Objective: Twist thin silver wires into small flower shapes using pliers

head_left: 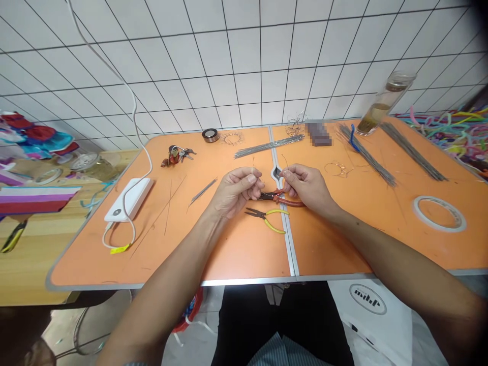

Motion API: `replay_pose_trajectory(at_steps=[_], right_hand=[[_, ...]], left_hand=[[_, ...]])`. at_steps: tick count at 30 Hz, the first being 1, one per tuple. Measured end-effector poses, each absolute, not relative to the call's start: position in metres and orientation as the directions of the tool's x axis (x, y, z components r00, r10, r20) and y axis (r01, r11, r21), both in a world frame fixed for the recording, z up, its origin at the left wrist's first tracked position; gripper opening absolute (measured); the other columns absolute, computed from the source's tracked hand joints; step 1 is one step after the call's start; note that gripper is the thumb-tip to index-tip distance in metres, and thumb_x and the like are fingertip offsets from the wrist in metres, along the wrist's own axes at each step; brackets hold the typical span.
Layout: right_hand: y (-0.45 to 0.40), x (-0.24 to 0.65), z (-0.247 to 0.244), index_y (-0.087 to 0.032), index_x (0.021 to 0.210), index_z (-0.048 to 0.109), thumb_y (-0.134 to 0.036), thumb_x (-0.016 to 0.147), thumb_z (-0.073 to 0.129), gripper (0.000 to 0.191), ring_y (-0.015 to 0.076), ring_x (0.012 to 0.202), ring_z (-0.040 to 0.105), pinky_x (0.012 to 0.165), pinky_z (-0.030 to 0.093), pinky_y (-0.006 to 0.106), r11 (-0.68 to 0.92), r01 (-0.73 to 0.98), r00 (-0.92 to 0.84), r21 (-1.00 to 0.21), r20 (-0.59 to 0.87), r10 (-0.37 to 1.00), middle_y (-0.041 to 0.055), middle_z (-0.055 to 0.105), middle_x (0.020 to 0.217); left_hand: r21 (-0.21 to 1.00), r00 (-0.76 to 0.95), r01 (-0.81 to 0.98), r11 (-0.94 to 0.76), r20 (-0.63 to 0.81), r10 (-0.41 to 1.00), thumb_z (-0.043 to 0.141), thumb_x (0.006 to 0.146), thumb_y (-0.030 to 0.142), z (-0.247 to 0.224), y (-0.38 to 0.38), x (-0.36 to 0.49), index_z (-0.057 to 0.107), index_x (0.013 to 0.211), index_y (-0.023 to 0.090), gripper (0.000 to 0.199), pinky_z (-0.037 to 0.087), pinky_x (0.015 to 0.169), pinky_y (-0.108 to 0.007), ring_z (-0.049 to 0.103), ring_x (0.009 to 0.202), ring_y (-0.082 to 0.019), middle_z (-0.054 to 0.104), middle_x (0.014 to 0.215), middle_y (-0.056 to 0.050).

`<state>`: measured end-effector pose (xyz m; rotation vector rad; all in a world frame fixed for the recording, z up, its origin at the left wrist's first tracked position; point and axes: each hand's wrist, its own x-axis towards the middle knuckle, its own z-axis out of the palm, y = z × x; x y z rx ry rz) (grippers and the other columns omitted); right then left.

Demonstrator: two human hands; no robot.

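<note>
My left hand (241, 187) is closed in a pinch, with a thin wire (253, 163) standing up between thumb and forefinger. Opposite it, my right hand (306, 184) also pinches a fine wire (284, 160) whose tip bends upward. Whether both ends belong to one wire I cannot tell. Red-handled pliers (290, 202) lie on the table beneath the hands, partly hidden by the fingers. Just nearer to me, yellow-handled pliers (273, 220) rest with open handles across the table's metal seam (290, 249).
The orange folding table (229, 254) bears wire bundles (269, 146), a tape roll (439, 213), black tape (210, 134), keys (178, 155) and a white power bank (128, 199) with a cable. A glass bottle (385, 104) stands tilted in view at the back right, near more bundled wires (414, 151).
</note>
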<state>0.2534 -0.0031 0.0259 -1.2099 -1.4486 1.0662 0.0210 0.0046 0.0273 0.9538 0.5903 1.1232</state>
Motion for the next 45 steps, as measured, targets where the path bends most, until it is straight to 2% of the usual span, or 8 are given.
replay_pose_trajectory(at_steps=[11,22,29,33,37,39,41,45], right_hand=[[-0.003,0.254,0.026,-0.020,0.095,0.076,-0.069,0.092,0.085,0.050,0.0127,0.058,0.063,0.058,0.053,0.026,0.177,0.140,-0.088,-0.974,0.165,0.982,0.0014,0.073,0.074],[-0.002,0.249,0.013,-0.021,0.095,0.072,-0.043,0.094,0.077,0.023,0.0173,0.073,0.078,0.058,0.058,0.024,0.180,0.146,-0.145,-0.973,0.159,0.976,0.0012,0.075,0.083],[-0.005,0.249,0.020,-0.021,0.098,0.072,-0.032,0.098,0.074,0.011,0.0151,0.068,0.074,0.056,0.059,0.022,0.006,0.085,-0.117,-0.996,-0.004,0.993,0.0008,0.074,0.080],[-0.002,0.252,0.020,-0.019,0.093,0.072,-0.027,0.100,0.070,0.011,0.0120,0.066,0.070,0.058,0.056,0.021,0.050,0.104,-0.121,-0.993,0.037,0.992,0.0006,0.073,0.081],[0.011,0.266,0.023,-0.019,0.091,0.071,-0.040,0.105,0.067,0.025,0.0129,0.070,0.069,0.063,0.055,0.023,0.159,0.196,-0.179,-0.968,0.124,0.976,0.0019,0.074,0.086],[0.024,0.289,0.031,-0.019,0.092,0.072,-0.046,0.107,0.064,0.031,0.0161,0.074,0.070,0.066,0.054,0.026,0.203,0.372,-0.153,-0.906,0.156,0.976,0.0040,0.077,0.088],[0.037,0.329,0.042,-0.020,0.093,0.076,-0.042,0.105,0.067,0.027,0.0217,0.088,0.073,0.076,0.055,0.030,0.197,0.663,-0.044,-0.723,0.225,0.973,0.0070,0.081,0.097],[0.053,0.428,0.049,-0.020,0.128,0.080,-0.033,0.102,0.068,0.031,0.0357,0.121,0.070,0.100,0.054,0.045,-0.263,0.886,0.399,-0.382,0.338,0.852,0.0184,0.079,0.134]], left_hand=[[0.875,0.213,-0.478,0.081,0.026,0.977,0.100,0.074,0.039,0.019,0.015,0.019,0.079,0.092,0.015,0.036,0.053,0.051,-0.019,0.067,0.054,-0.009,0.076,0.072,-0.002],[0.899,0.069,-0.431,0.076,-0.051,0.996,0.093,0.073,0.032,0.024,0.017,0.017,0.075,0.086,0.017,0.027,0.033,0.038,-0.018,0.046,0.042,-0.006,0.061,0.059,0.004],[0.940,0.084,-0.341,0.014,0.015,0.996,0.099,0.071,0.035,0.024,0.014,0.015,0.080,0.090,0.017,0.033,0.043,0.046,-0.019,0.056,0.049,-0.008,0.069,0.067,0.000],[0.962,0.036,-0.267,-0.055,0.067,0.997,0.096,0.072,0.031,0.024,0.012,0.016,0.081,0.091,0.017,0.028,0.045,0.048,-0.020,0.058,0.051,-0.010,0.071,0.068,-0.001],[0.972,-0.056,-0.230,-0.053,0.041,0.998,0.091,0.074,0.027,0.021,0.015,0.014,0.081,0.089,0.016,0.022,0.044,0.048,-0.019,0.057,0.051,-0.009,0.070,0.068,-0.001],[0.975,-0.083,-0.216,-0.048,0.030,0.996,0.090,0.075,0.027,0.020,0.017,0.012,0.080,0.089,0.016,0.021,0.044,0.048,-0.019,0.057,0.052,-0.010,0.070,0.068,0.000],[0.976,-0.096,-0.212,-0.046,0.026,0.995,0.089,0.075,0.027,0.020,0.018,0.011,0.080,0.090,0.016,0.021,0.044,0.048,-0.019,0.058,0.052,-0.010,0.070,0.068,-0.001],[0.974,-0.094,-0.219,-0.050,0.030,0.995,0.090,0.075,0.026,0.022,0.015,0.012,0.080,0.090,0.016,0.021,0.045,0.048,-0.019,0.058,0.053,-0.010,0.071,0.068,-0.001]])
